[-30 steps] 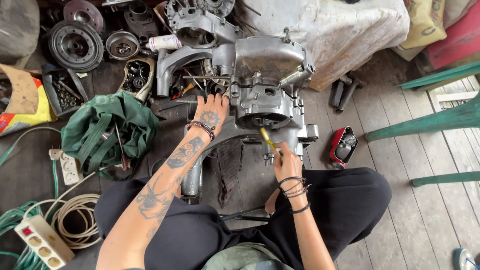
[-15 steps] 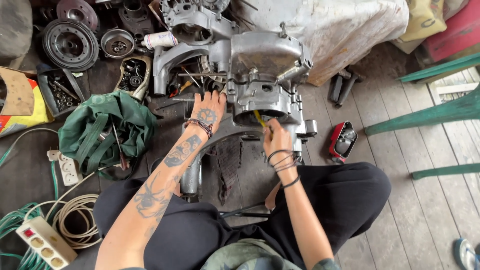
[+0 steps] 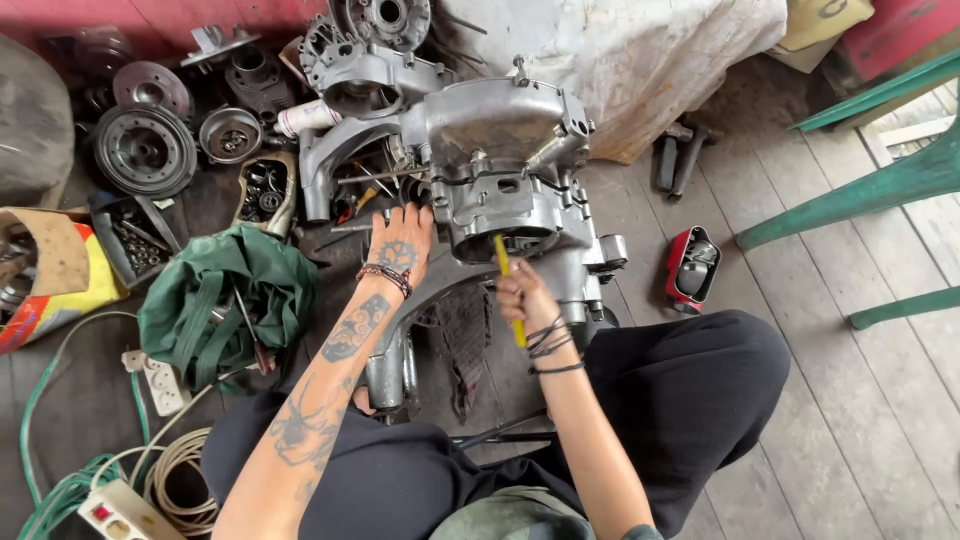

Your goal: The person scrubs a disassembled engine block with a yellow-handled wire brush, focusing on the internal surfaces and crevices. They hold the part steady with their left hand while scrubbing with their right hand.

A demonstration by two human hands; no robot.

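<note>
A grey metal engine case [image 3: 505, 165] lies on the wooden floor in front of me. My left hand [image 3: 402, 243], fingers spread, presses flat against the case's left side. My right hand [image 3: 522, 297] grips a yellow-handled screwdriver [image 3: 509, 285], whose tip points up into the round opening at the bottom of the case. Cords are wrapped round both wrists. My legs in black trousers fold beneath the case.
Engine parts, round flywheels [image 3: 145, 148] and a tray of small bits [image 3: 262, 190] lie at the upper left. A green cloth bag [image 3: 225, 300], a white power strip [image 3: 125, 510], coiled cable, a red lamp housing [image 3: 692, 268], green chair legs [image 3: 860, 195] and a white sack [image 3: 640, 60] surround me.
My right hand has risen with the screwdriver from beneath the case to its lower opening. My left hand stays pressed on the case.
</note>
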